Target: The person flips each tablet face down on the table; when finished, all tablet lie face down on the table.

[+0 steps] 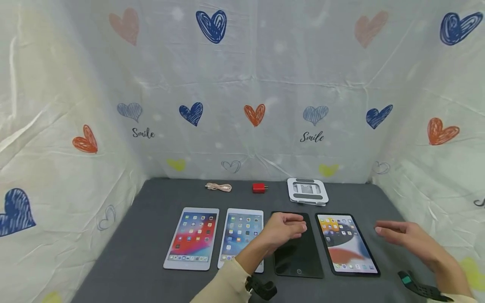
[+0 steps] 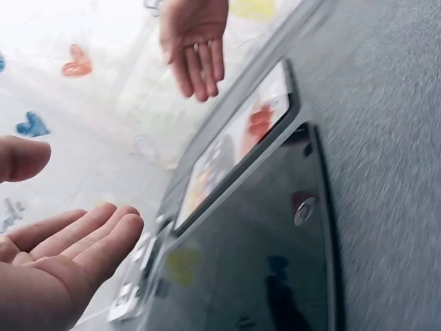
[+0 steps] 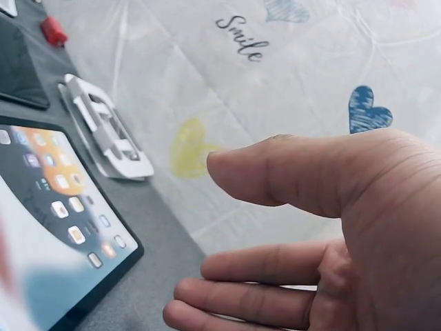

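Observation:
My left hand (image 1: 283,229) hovers over the dark-screened black tablet (image 1: 297,256), its fingers extended and holding nothing. In the left wrist view the thumb and fingers stand apart, beside that same tablet (image 2: 255,248). Off to the right, my right hand (image 1: 413,240) is held in the air past the lit black-framed tablet (image 1: 346,244). Its thumb and fingers (image 3: 255,303) are spread with a gap between them. Two white tablets with lit screens lie to the left, one farther out (image 1: 193,238) and one partly behind my left forearm (image 1: 242,231).
Along the back of the grey table lie a coiled cable (image 1: 218,187), a red charger plug (image 1: 259,187) and a folded white stand (image 1: 307,191). A heart-printed sheet (image 1: 254,143) rises behind the table and along both sides.

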Available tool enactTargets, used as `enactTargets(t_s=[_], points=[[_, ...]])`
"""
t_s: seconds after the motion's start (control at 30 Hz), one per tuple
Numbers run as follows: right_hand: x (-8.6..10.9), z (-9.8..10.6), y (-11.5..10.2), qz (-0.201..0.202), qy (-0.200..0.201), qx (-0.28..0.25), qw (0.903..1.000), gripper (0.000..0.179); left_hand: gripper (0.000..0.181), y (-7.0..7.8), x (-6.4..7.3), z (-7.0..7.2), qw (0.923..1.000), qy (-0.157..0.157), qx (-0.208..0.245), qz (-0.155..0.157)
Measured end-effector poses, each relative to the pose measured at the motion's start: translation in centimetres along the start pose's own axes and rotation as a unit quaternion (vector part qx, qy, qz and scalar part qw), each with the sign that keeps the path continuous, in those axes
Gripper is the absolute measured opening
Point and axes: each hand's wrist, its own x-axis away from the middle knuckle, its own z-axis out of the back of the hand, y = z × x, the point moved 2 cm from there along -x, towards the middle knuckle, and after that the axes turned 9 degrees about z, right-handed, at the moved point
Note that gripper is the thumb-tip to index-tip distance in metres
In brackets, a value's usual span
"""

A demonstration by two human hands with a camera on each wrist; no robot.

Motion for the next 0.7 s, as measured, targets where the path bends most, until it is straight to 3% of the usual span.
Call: enactTargets(t_s=[0.3, 0.57, 0.7], points=[[-0.5, -1.9, 0.2, 0.01, 0.016, -0.069, 0.9975, 0.069, 0.038, -1.6, -2.0, -2.9, 0.9978, 0.01, 0.035, 0.055], [-1.4, -3.0, 0.9, -0.005, 0.028, -0.088, 0.9957, 0.069, 0.028, -2.3, -3.3, -4.6, 0.9929, 0.016, 0.057, 0.103], [-1.4, -3.4, 1.0, -0.005, 0.037, -0.089, 0.9954, 0.067, 0.02, -2.6, -3.9, -5.1, 0.9883, 0.001, 0.072, 0.134]])
